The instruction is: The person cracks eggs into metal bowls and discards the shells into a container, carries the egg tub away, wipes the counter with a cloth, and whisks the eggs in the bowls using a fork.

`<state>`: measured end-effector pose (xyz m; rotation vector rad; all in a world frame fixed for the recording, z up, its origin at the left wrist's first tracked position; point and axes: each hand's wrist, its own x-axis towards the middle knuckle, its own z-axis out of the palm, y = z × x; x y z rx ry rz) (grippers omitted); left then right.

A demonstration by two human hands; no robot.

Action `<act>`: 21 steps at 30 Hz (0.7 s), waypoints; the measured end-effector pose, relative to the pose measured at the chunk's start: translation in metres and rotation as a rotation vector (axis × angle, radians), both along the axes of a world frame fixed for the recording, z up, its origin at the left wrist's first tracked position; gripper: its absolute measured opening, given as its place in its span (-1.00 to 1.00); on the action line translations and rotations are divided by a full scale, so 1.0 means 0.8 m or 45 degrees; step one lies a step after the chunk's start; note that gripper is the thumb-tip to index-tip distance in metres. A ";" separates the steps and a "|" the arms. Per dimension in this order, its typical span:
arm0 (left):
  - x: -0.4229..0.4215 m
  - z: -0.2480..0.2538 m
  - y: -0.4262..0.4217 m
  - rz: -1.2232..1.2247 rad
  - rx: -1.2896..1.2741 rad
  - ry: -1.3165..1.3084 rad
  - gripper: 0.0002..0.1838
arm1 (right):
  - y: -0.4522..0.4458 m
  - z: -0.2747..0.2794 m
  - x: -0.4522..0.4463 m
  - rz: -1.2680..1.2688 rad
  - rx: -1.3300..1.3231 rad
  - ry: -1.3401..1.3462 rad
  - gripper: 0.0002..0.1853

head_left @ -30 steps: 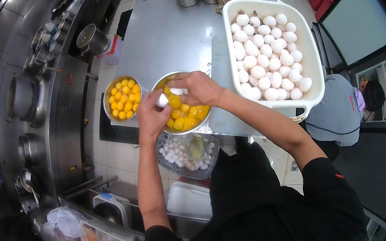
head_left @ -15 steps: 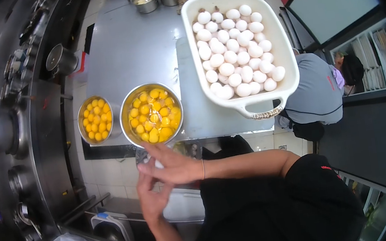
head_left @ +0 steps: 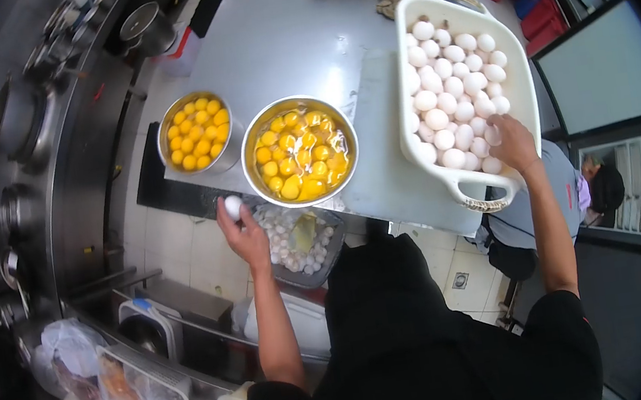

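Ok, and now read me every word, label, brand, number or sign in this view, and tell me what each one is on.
None can be read.
Co-worker's grey shirt: a small red marking, too small and blurred to read.
White egg tub: no lettering visible.
Two metal bowls of yolks: no lettering visible.
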<state>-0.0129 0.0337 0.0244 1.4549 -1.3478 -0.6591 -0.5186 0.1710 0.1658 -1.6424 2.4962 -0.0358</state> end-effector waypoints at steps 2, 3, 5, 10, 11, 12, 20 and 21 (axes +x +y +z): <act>-0.006 0.005 -0.009 -0.017 -0.106 -0.266 -0.51 | -0.001 -0.016 -0.008 0.039 -0.046 -0.046 -0.55; -0.007 -0.001 -0.014 -0.020 -0.155 -0.329 -0.51 | -0.002 -0.016 -0.010 0.050 -0.070 -0.065 -0.57; -0.008 -0.021 -0.022 -0.037 -0.253 -0.459 -0.52 | 0.002 -0.009 -0.016 -0.008 -0.128 -0.162 -0.57; 0.004 -0.009 -0.038 -0.215 -0.040 -0.501 -0.53 | -0.036 0.042 0.044 -0.629 -0.852 -1.487 -0.70; 0.006 0.005 -0.037 -0.218 0.033 -0.289 -0.54 | -0.045 0.054 0.064 -0.579 -0.889 -1.700 -0.75; 0.006 0.020 -0.040 -0.226 0.103 -0.076 -0.54 | -0.056 0.066 0.085 -0.524 -0.932 -1.909 -0.80; -0.033 0.171 -0.050 -0.827 0.504 0.879 -0.55 | -0.172 0.063 0.258 0.741 -0.638 -1.141 -0.41; -0.041 0.182 -0.052 -0.869 0.508 0.850 -0.56 | -0.184 0.057 0.272 0.853 -0.693 -1.161 -0.41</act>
